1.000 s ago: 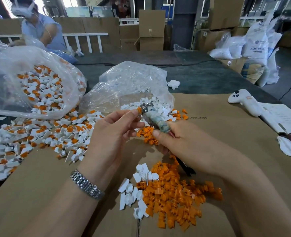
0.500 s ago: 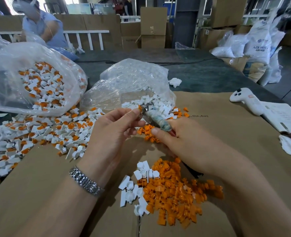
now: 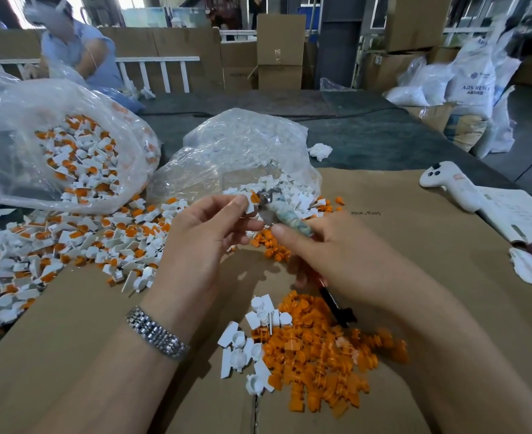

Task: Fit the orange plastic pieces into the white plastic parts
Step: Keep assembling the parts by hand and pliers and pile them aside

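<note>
Step in hand: seating one orange piece into a white part, held above the cardboard-covered desk [image 3: 415, 245].

- Left hand [image 3: 202, 242]: pinches a white part with orange piece [image 3: 249, 202] between thumb and fingertips, at 12 o'clock of the view's centre.
- Right hand [image 3: 336, 258]: grips a taped-handle tool [image 3: 285, 216], its metal tip against the piece; the tip is small, probably a pressing end.
- Loose orange pieces [image 3: 318, 355]: heap at 6 o'clock, with loose white parts [image 3: 246, 349] just beside it at 7.
- Finished assemblies [image 3: 70, 239]: spread at 9 o'clock, more inside a clear bag [image 3: 67, 151] at 10.
- White-parts bag [image 3: 242, 158]: 12 o'clock.

Next move calls for a firm, straight push, then dropping the unit left.

Writing: white sack [image 3: 474, 79] at 2 o'clock reads "ABS RESI…"; the cardboard print is illegible.
</note>
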`<action>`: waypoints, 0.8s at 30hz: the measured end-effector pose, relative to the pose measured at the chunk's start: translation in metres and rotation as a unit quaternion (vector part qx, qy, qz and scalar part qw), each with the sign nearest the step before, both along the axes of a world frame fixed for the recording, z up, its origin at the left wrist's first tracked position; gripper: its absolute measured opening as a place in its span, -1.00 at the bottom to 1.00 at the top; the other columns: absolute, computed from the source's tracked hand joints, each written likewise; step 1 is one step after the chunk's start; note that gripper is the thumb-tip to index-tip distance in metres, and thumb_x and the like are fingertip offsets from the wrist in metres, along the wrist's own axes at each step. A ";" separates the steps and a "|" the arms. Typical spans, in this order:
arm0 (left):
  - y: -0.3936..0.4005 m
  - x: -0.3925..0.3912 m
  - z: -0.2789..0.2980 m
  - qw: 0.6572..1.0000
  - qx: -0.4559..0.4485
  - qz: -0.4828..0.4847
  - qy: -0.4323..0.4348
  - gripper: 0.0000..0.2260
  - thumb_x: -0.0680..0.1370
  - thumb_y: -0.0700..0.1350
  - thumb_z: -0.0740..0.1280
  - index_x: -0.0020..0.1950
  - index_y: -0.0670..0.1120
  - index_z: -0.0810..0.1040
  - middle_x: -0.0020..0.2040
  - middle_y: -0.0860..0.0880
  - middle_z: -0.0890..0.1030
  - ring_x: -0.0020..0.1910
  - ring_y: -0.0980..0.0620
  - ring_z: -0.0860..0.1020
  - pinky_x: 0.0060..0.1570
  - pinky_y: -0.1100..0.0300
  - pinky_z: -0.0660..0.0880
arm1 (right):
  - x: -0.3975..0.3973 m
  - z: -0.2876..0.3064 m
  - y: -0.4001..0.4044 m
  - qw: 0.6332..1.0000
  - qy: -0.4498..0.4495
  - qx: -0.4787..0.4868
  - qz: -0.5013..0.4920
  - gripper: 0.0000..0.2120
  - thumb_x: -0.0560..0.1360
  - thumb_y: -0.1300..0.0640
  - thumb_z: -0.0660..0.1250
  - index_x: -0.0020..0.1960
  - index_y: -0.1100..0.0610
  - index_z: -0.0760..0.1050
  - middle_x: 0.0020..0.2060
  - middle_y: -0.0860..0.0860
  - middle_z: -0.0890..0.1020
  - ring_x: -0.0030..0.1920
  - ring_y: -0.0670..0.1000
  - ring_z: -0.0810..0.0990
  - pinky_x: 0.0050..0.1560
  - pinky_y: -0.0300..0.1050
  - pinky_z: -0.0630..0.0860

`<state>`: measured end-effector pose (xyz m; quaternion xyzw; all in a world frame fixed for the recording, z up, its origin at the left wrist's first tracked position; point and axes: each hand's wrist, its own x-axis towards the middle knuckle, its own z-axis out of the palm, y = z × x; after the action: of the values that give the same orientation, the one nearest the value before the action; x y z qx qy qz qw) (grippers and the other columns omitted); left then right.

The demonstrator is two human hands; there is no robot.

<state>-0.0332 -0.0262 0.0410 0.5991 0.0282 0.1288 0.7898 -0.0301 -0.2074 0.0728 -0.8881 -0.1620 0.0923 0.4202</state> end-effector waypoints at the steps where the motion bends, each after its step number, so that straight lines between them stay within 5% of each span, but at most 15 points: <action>1: 0.001 0.000 0.000 1.000 0.009 0.003 -0.007 -0.92 0.59 -0.16 0.43 -0.09 -0.11 0.68 -0.19 -0.07 0.70 -0.18 0.01 0.70 -0.30 0.29 0.56 | 0.001 0.002 -0.004 1.000 0.011 0.011 0.000 -0.52 0.57 -0.28 0.23 -0.15 0.13 0.59 -0.32 0.02 0.71 -0.39 -0.14 0.66 -0.34 -0.22 0.56; 4: 0.004 0.000 -0.001 1.000 0.025 0.007 -0.011 -0.90 0.58 -0.13 0.44 -0.11 -0.06 0.72 -0.15 -0.09 0.71 -0.16 -0.02 0.71 -0.28 0.29 0.57 | 0.011 0.001 -0.016 0.998 -0.040 -0.019 -0.050 -0.50 0.54 -0.36 0.18 -0.15 0.07 0.57 -0.32 0.03 0.69 -0.39 -0.12 0.63 -0.32 -0.10 0.57; 9: 0.004 0.000 -0.002 0.998 0.059 0.000 -0.006 -0.87 0.57 -0.11 0.45 -0.15 0.00 0.75 -0.16 -0.08 0.73 -0.16 0.01 0.71 -0.26 0.30 0.58 | 0.033 -0.015 -0.035 0.956 -0.122 -0.218 -0.157 -0.59 0.54 -0.38 0.18 -0.06 -0.03 0.46 -0.20 -0.04 0.58 -0.22 -0.04 0.56 -0.25 -0.04 0.50; 15: -0.001 -0.002 -0.003 0.995 0.103 -0.002 -0.005 -0.91 0.60 -0.13 0.41 -0.02 -0.13 0.67 -0.19 -0.08 0.72 -0.22 -0.02 0.71 -0.30 0.30 0.57 | 0.040 -0.032 -0.034 0.909 -0.123 -0.363 -0.164 -0.50 0.51 -0.38 0.23 0.13 0.03 0.51 0.02 0.04 0.51 0.07 0.10 0.49 0.13 0.13 0.49; 17: -0.004 -0.003 -0.004 0.989 0.145 0.006 -0.010 -0.91 0.63 -0.14 0.38 0.00 -0.14 0.64 -0.22 -0.07 0.72 -0.25 0.00 0.71 -0.31 0.30 0.57 | 0.038 -0.027 -0.029 0.916 -0.172 -0.326 -0.159 -0.49 0.54 -0.39 0.15 0.13 0.03 0.48 0.02 0.01 0.51 0.06 0.05 0.51 0.13 0.15 0.49; 21: -0.010 -0.004 -0.005 0.968 0.249 0.021 -0.037 -0.90 0.64 -0.09 0.36 -0.02 -0.08 0.62 -0.24 -0.01 0.72 -0.27 0.05 0.71 -0.29 0.28 0.57 | 0.025 -0.015 -0.007 0.979 -0.190 -0.061 -0.039 -0.64 0.58 -0.28 0.15 -0.05 -0.02 0.51 -0.26 -0.08 0.57 -0.26 -0.11 0.53 -0.20 -0.10 0.52; 24: -0.013 -0.005 -0.005 0.951 0.303 0.029 -0.056 -0.89 0.64 -0.06 0.36 -0.03 -0.06 0.62 -0.26 0.03 0.71 -0.29 0.14 0.68 -0.28 0.32 0.53 | 0.018 -0.018 0.004 0.975 -0.210 -0.067 0.010 -0.71 0.65 -0.16 0.16 -0.11 0.02 0.43 -0.33 -0.05 0.52 -0.31 -0.06 0.47 -0.27 -0.03 0.42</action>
<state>-0.0379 -0.0392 0.0357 0.8006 -0.0393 0.1877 0.5676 -0.0121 -0.2038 0.0549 -0.9122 -0.2492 -0.0812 0.3149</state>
